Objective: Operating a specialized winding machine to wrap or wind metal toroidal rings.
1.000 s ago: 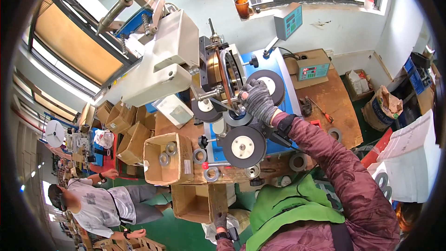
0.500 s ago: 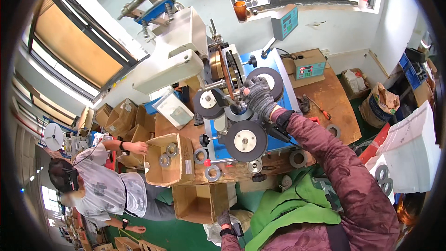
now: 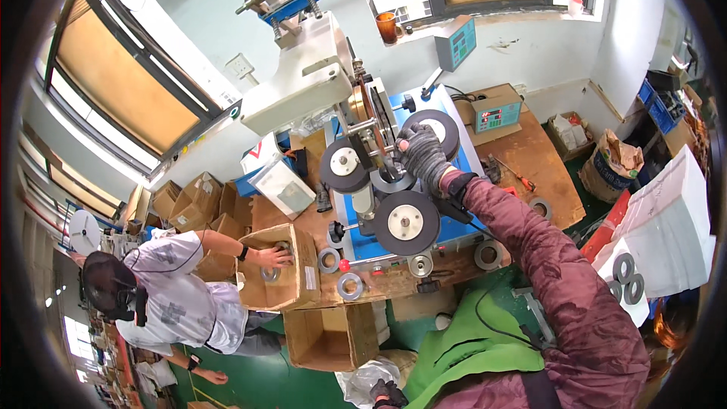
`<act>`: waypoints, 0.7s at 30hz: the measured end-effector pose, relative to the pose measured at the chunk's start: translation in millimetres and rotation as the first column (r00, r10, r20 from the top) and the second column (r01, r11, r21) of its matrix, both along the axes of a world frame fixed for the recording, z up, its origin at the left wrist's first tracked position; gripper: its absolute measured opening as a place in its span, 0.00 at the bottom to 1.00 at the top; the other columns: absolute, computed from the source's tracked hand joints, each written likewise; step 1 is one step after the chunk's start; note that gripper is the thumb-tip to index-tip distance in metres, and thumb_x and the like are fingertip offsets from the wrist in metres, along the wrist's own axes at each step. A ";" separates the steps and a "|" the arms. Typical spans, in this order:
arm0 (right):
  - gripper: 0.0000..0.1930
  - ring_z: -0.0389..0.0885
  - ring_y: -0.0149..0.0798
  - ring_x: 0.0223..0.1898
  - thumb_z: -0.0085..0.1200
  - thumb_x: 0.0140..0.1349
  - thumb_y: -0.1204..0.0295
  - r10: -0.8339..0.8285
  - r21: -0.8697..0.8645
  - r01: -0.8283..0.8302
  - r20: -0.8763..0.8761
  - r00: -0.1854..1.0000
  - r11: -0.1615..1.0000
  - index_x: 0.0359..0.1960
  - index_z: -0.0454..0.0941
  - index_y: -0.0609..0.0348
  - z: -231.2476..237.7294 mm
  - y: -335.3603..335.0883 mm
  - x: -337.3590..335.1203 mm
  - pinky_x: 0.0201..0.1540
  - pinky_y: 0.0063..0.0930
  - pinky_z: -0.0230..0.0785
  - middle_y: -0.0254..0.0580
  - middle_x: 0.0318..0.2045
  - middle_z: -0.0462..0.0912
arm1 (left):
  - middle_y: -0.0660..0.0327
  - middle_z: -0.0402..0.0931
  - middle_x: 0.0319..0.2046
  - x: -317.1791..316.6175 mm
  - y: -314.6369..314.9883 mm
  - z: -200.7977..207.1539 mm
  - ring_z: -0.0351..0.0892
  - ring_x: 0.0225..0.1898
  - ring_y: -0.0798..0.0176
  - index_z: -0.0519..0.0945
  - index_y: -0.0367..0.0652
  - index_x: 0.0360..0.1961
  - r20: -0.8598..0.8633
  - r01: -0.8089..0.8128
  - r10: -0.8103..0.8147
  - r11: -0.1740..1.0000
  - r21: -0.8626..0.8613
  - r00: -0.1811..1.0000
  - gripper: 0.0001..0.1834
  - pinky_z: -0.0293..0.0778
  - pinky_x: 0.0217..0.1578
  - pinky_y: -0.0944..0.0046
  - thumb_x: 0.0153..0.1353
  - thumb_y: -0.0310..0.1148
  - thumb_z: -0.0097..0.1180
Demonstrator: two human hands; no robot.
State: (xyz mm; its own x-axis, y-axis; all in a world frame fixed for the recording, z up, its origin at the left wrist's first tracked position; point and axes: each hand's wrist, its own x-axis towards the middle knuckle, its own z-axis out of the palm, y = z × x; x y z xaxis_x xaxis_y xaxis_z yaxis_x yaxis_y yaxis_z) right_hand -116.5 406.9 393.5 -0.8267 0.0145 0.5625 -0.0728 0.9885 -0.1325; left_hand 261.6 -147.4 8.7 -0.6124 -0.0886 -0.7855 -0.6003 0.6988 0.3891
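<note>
My right hand (image 3: 424, 154), in a grey knitted glove, is closed with bent fingers at the winding machine's metal ring (image 3: 376, 117), beside the right black roller (image 3: 432, 135). What its fingers grip is hidden. Just left of and below that hand, a grey ring core (image 3: 393, 182) lies between the black rollers, with the front roller (image 3: 407, 223) below it. Down at the lower edge hangs my left hand (image 3: 388, 392), also gloved, beside a clear plastic bag (image 3: 368, 381). Its fingers are too small and dark to read.
A co-worker's hand (image 3: 273, 257) reaches into a cardboard box (image 3: 307, 273) holding grey rings. Another open box (image 3: 326, 337) stands below. Loose rings (image 3: 349, 286) lie along the table's front edge. A control box (image 3: 496, 114) and a screwdriver (image 3: 522, 180) are at the right.
The co-worker's hand has moved from the box's rim into the box. My left hand has shifted lower and slightly right. My right hand stays at the machine; the view has shifted slightly.
</note>
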 end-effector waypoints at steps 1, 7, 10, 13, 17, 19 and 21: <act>0.11 0.72 0.43 0.43 0.52 0.45 0.63 -0.022 0.021 0.022 -0.002 1.000 1.000 0.30 0.79 0.52 -1.7 2.8 0.1 0.46 0.39 0.61 0.40 0.36 0.77 | 0.52 0.76 0.37 0.2 3.4 -0.9 0.77 0.38 0.47 0.75 0.36 0.37 0.003 -0.027 0.027 0.999 0.027 1.000 0.14 0.75 0.39 0.55 0.57 0.35 0.45; 0.11 0.72 0.43 0.44 0.52 0.45 0.63 -0.010 0.001 0.010 -0.020 1.000 1.000 0.30 0.79 0.50 2.6 -4.5 0.0 0.46 0.39 0.61 0.40 0.36 0.77 | 0.51 0.76 0.38 7.5 19.3 1.9 0.76 0.39 0.47 0.75 0.35 0.38 0.012 -0.219 0.220 0.965 0.144 0.975 0.14 0.75 0.39 0.55 0.57 0.35 0.44; 0.09 0.73 0.47 0.43 0.53 0.43 0.66 0.011 -0.095 -0.008 0.028 1.000 0.995 0.27 0.78 0.52 6.7 -4.8 8.4 0.47 0.42 0.61 0.42 0.35 0.78 | 0.51 0.76 0.38 1.9 24.4 6.7 0.76 0.40 0.46 0.75 0.35 0.39 0.022 -0.330 0.334 0.916 0.227 0.942 0.15 0.75 0.39 0.54 0.57 0.35 0.44; 0.09 0.73 0.48 0.44 0.53 0.43 0.67 0.022 -0.088 -0.020 0.022 1.000 0.996 0.28 0.78 0.53 9.7 -6.1 10.4 0.47 0.42 0.61 0.43 0.36 0.77 | 0.50 0.76 0.39 -4.1 32.0 1.3 0.76 0.40 0.46 0.74 0.35 0.39 0.083 -0.477 0.479 0.809 0.344 0.874 0.15 0.75 0.40 0.54 0.57 0.35 0.44; 0.12 0.72 0.46 0.45 0.54 0.43 0.63 -0.009 -0.033 0.009 0.005 1.000 0.999 0.30 0.78 0.51 -2.6 5.4 3.9 0.48 0.41 0.60 0.41 0.37 0.77 | 0.50 0.76 0.40 -16.7 45.1 -12.1 0.76 0.41 0.45 0.74 0.35 0.40 0.208 -0.642 0.642 0.575 0.506 0.738 0.15 0.75 0.40 0.54 0.57 0.35 0.44; 0.13 0.70 0.42 0.46 0.54 0.44 0.61 -0.008 -0.037 0.010 0.044 0.999 0.999 0.32 0.79 0.50 0.8 -4.1 2.7 0.48 0.39 0.60 0.39 0.38 0.76 | 0.50 0.75 0.40 -24.2 39.3 -21.9 0.76 0.41 0.45 0.74 0.35 0.40 0.294 -0.702 0.712 0.380 0.602 0.637 0.15 0.75 0.40 0.53 0.57 0.35 0.44; 0.13 0.71 0.43 0.47 0.54 0.44 0.61 0.000 -0.032 0.000 0.024 1.000 0.999 0.32 0.79 0.50 4.8 -8.4 4.9 0.48 0.39 0.60 0.39 0.38 0.77 | 0.47 0.75 0.41 -36.2 35.8 -27.2 0.76 0.40 0.45 0.73 0.35 0.42 0.328 -0.730 0.708 0.382 0.567 0.625 0.16 0.75 0.43 0.53 0.57 0.35 0.45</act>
